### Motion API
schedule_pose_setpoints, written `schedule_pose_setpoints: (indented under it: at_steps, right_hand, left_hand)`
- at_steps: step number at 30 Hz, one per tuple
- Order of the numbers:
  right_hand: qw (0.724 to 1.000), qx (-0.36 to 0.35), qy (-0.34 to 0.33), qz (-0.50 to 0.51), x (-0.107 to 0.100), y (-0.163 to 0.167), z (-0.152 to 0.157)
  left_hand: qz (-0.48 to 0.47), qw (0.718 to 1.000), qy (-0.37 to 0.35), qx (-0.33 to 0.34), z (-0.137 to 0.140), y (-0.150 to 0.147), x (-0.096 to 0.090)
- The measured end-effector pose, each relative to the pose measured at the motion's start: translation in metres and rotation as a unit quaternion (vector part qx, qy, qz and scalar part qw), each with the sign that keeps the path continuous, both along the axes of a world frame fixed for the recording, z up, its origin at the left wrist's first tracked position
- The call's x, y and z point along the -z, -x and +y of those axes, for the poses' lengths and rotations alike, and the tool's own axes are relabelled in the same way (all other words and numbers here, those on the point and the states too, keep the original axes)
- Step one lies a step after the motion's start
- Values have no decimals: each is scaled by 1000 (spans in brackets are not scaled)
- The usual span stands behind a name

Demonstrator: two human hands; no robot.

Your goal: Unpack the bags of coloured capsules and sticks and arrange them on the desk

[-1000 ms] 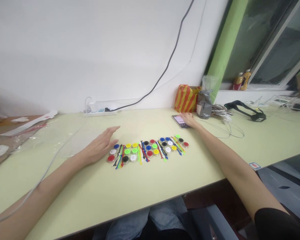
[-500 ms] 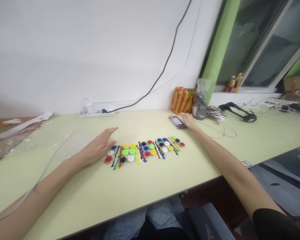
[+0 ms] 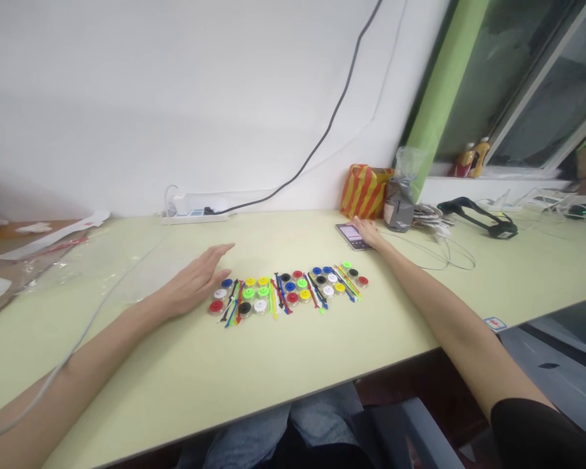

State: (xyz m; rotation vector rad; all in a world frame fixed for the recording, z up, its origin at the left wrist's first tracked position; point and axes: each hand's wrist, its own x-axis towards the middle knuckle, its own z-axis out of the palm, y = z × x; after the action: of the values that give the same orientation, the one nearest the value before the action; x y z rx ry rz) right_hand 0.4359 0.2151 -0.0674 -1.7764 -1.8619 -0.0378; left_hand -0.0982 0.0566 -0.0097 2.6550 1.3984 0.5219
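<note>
My left hand (image 3: 200, 280) rests on the table at the left end of the coloured pieces, fingers stretched out and nothing in it. Close by its thumb are blue, white and red capped round pieces (image 3: 217, 306). Groups of these small discs, also in yellow, green and black, run to the right, with bundles of thin coloured arrow-shaped sticks (image 3: 279, 294) between them. Farther back, my right hand (image 3: 368, 232) lies on the right side of a phone (image 3: 353, 237) with a lit screen. Its fingers look extended, touching the phone, which stays flat on the table.
Behind the phone stand a red-and-yellow striped bag (image 3: 364, 192) and a grey package (image 3: 399, 205). A power strip (image 3: 195, 217) lies against the wall. Clear plastic wrapping (image 3: 43, 260) covers the left side. A white cable (image 3: 85, 332) crosses my left forearm. A black headset-like frame (image 3: 478, 218) sits right.
The view has shifted slightly, so the scene sits a little farther right. My right fingers reach slightly farther over the phone. My left hand keeps its place beside the pieces.
</note>
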Motion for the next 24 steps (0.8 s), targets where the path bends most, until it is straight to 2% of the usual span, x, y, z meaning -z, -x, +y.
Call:
schedule_pose_setpoints:
  at_steps: [9,24]
  right_hand:
    - [997,19,50,46,-3,2,-2]
    - [998,11,36,41,-2,3,-11]
  left_hand:
    - [5,1000,-1,-4,-1,-1,-1]
    - [2,1000,3,-4,-1,0,-1]
